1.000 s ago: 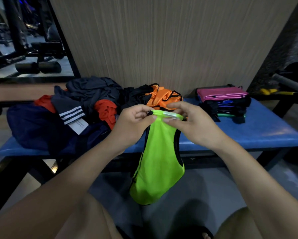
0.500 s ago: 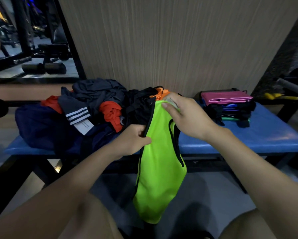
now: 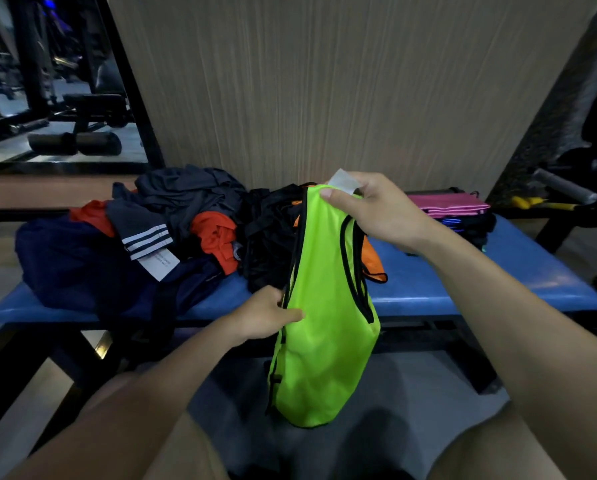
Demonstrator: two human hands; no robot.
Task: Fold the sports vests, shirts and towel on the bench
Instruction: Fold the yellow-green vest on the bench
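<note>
A neon green sports vest [image 3: 324, 344] with black trim hangs in front of the blue bench [image 3: 549, 275]. My right hand [image 3: 376, 209] pinches its top by the white label and holds it up. My left hand [image 3: 266, 315] grips the vest's left edge lower down, at bench height. Behind it lies an orange vest [image 3: 371, 258], partly hidden. A heap of unfolded clothes [image 3: 186, 220] in dark grey, orange-red, black and navy covers the bench's left half. A folded stack [image 3: 459, 220] with a pink piece on top sits at the right rear.
A wood-grain wall panel [image 3: 324, 81] stands right behind the bench. A mirror [image 3: 48, 81] at the left shows gym machines. A padded bar [image 3: 563, 185] and yellow part lie at the far right. My knees are at the bottom of the view.
My right hand has lifted the vest's top higher. My left hand has slid down from the top to the vest's left edge. The vest now hangs longer and straighter.
</note>
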